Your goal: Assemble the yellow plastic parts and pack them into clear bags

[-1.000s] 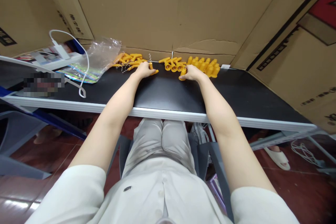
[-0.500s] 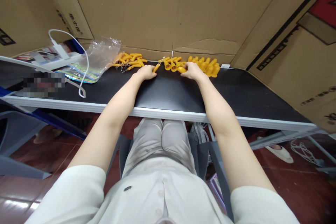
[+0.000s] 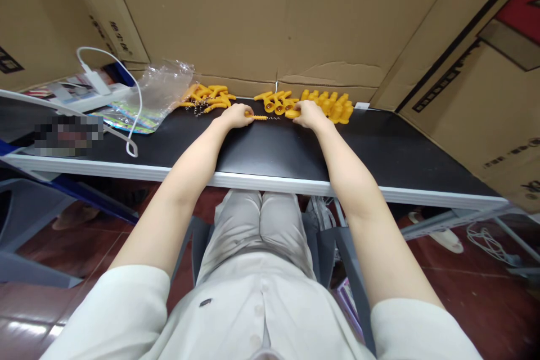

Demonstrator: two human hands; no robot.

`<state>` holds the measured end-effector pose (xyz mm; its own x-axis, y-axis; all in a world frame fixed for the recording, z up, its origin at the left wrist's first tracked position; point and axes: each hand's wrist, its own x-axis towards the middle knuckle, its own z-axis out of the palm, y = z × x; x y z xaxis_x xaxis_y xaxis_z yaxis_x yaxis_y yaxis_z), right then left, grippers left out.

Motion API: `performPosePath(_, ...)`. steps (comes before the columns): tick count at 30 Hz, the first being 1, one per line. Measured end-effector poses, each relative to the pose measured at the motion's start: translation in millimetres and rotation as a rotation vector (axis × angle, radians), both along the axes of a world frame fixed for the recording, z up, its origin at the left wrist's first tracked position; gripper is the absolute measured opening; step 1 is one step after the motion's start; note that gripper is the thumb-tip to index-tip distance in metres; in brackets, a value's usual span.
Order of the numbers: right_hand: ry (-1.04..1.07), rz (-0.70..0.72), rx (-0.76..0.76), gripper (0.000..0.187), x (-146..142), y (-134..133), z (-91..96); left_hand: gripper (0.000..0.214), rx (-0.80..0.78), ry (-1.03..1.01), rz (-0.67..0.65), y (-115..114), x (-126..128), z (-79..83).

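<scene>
Your left hand [image 3: 236, 115] rests on the black table [image 3: 400, 152] with its fingertips pinched on one end of a yellow ribbed pin [image 3: 257, 117]. The pin lies flat and points to 3 o'clock, toward your right hand [image 3: 310, 114]. That hand's fingers are closed on a yellow cap [image 3: 292, 114], just beside the pin's far end. A thin wire spring [image 3: 273, 118] seems to sit in the short gap between the two, too fine to tell whether it touches either.

Nothing lies between your hands except those parts. At 12 o'clock, close behind them, is a middle heap of yellow pieces [image 3: 276, 102]. A left heap [image 3: 208, 97] sits at 10 o'clock with loose springs [image 3: 198, 109] at its near edge. A right heap [image 3: 333, 107] touches your right knuckles at 2 o'clock. Behind all three rises the cardboard wall [image 3: 253, 22], closing off the table's far side. Well out at 9 o'clock lie a crumpled clear bag [image 3: 162, 87] and a white cable [image 3: 130, 124] looping from a charger [image 3: 95, 80].
</scene>
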<state>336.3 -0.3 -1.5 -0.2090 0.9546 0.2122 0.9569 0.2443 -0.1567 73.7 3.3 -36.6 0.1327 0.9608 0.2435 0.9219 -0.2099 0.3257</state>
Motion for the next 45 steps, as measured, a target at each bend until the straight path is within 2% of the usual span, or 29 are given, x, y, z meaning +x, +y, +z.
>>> performPosePath(6, 0.034, 0.044, 0.031, 0.041, -0.4, -2.1, 1.4, 0.032, 0.065, -0.040, -0.056, -1.3, 3.8, 0.2)
performPosePath(11, 0.094, 0.162, 0.059, 0.045, -3.2, 1.2, -0.6, 0.034, 0.114, -0.082, -0.074, -11.1, 8.5, 7.2)
performPosePath(18, 0.215, 0.310, 0.115, 0.041, -10.7, -3.9, -0.3, 0.053, 0.181, -0.044, -0.004, -29.4, 19.3, 18.8)
performPosePath(28, 0.194, 0.321, 0.126, 0.049, -12.1, -5.4, -0.7, 0.052, 0.238, -0.052, 0.047, -38.2, 23.7, 25.5)
performPosePath(39, 0.218, 0.324, 0.134, 0.054, -13.4, -12.8, 2.7, 0.048, 0.254, -0.116, 0.008, -34.1, 20.3, 22.7)
performPosePath(45, 0.269, 0.335, 0.164, 0.062, -12.0, 0.0, -4.8, 0.050, 0.237, -0.086, 0.036, -33.7, 19.6, 22.9)
